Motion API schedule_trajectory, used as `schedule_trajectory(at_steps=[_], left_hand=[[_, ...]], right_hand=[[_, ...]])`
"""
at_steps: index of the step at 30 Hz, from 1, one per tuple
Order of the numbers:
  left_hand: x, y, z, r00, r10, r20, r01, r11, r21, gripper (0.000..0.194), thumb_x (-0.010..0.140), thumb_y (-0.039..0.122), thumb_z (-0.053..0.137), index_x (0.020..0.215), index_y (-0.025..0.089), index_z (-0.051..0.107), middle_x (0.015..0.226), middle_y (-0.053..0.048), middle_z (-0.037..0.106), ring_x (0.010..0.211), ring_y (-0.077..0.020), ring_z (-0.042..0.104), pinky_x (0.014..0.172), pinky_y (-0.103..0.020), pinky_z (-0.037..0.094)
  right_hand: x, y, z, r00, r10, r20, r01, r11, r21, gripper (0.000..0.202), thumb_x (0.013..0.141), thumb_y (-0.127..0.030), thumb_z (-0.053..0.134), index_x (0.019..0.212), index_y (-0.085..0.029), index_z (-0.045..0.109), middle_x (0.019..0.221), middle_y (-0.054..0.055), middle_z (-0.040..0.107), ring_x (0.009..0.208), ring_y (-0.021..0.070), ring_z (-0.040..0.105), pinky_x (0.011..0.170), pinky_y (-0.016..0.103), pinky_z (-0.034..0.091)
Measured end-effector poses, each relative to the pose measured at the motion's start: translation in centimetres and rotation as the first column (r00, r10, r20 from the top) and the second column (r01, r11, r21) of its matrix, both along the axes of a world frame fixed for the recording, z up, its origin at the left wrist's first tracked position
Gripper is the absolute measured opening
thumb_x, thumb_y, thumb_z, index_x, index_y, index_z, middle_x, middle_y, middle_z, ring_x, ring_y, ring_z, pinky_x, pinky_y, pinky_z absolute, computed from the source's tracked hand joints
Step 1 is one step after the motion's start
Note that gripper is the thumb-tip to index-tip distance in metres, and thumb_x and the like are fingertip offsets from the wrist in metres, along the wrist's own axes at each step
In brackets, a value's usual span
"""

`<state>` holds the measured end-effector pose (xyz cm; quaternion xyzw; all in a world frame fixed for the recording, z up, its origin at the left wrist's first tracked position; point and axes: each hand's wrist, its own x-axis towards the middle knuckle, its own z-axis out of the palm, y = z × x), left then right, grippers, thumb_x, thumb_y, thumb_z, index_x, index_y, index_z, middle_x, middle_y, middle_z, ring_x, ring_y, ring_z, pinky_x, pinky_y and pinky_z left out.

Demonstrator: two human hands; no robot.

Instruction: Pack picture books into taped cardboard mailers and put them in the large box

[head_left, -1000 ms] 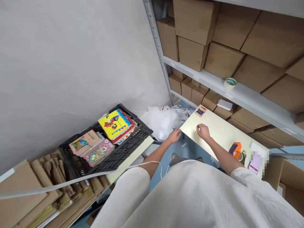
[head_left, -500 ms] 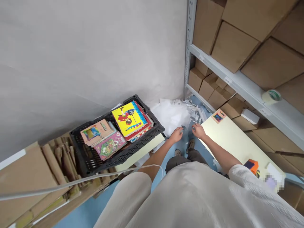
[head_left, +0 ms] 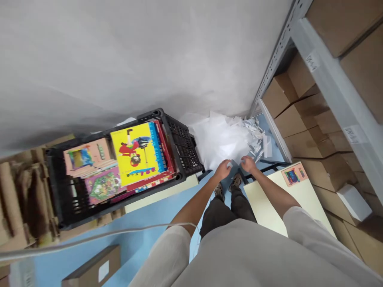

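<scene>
My left hand (head_left: 223,170) hangs in front of my body with its fingers loosely curled and the thumb apart, and I see nothing in it. To its right, across a small gap, my right hand (head_left: 247,164) is held the same way, also with nothing visible in it. Just beyond both hands, a heap of white sheets (head_left: 224,139) lies on the floor against the wall. On my left stands a black plastic crate (head_left: 187,149) with a yellow-covered book (head_left: 136,153), a purple book (head_left: 104,185) and a stack of pink-covered books (head_left: 86,157).
A pale table (head_left: 266,203) on my right bears one pink-covered book (head_left: 293,174). Shelves with cardboard boxes (head_left: 317,171) and a white box (head_left: 354,202) stand behind it. Flattened cardboard (head_left: 26,195) lies at far left, a brown carton (head_left: 92,269) on the floor. A white cable (head_left: 98,237) crosses at left.
My view has shifted, bringing the crate and the paper heap closer and showing more floor at lower left. My hands stay apart before me, with nothing visibly taken up.
</scene>
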<state>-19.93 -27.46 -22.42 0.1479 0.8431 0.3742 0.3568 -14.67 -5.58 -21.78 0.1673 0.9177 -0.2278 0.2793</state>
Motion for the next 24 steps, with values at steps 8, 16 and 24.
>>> schedule_trajectory(at_steps=[8, 16, 24], left_hand=[[-2.2, 3.5, -10.1, 0.925, 0.325, 0.199, -0.318, 0.946, -0.064, 0.048, 0.092, 0.029, 0.070, 0.140, 0.021, 0.070, 0.150, -0.014, 0.067, 0.128, -0.0328, 0.070, 0.118, -0.048, 0.052], [-3.1, 6.1, -13.3, 0.859, 0.467, 0.211, -0.463, 0.883, -0.073, 0.050, 0.087, 0.017, 0.068, 0.137, 0.019, 0.072, 0.144, -0.014, 0.070, 0.138, -0.0325, 0.063, 0.127, -0.047, 0.044], [-3.9, 8.0, -5.6, 0.861, 0.439, 0.258, -0.473, 0.877, 0.087, 0.055, 0.089, 0.018, 0.070, 0.144, 0.018, 0.069, 0.151, -0.015, 0.067, 0.127, -0.0286, 0.070, 0.115, -0.044, 0.054]], right_hand=[[-3.2, 4.9, -9.0, 0.991, 0.057, 0.122, -0.062, 0.998, 0.032, 0.036, 0.101, -0.023, 0.056, 0.132, -0.018, 0.074, 0.138, 0.015, 0.068, 0.127, 0.0265, 0.064, 0.110, 0.035, 0.048], [-1.9, 2.8, -11.0, 0.991, 0.101, 0.090, -0.095, 0.992, -0.078, 0.036, 0.099, -0.022, 0.055, 0.131, -0.018, 0.071, 0.134, 0.012, 0.070, 0.127, 0.0245, 0.063, 0.113, 0.035, 0.046], [-3.2, -0.2, -5.5, 0.991, -0.097, 0.096, 0.097, 0.995, 0.000, 0.103, 0.092, -0.059, 0.072, 0.172, -0.016, 0.024, 0.163, 0.022, 0.049, 0.147, 0.0397, 0.050, 0.114, 0.048, 0.046]])
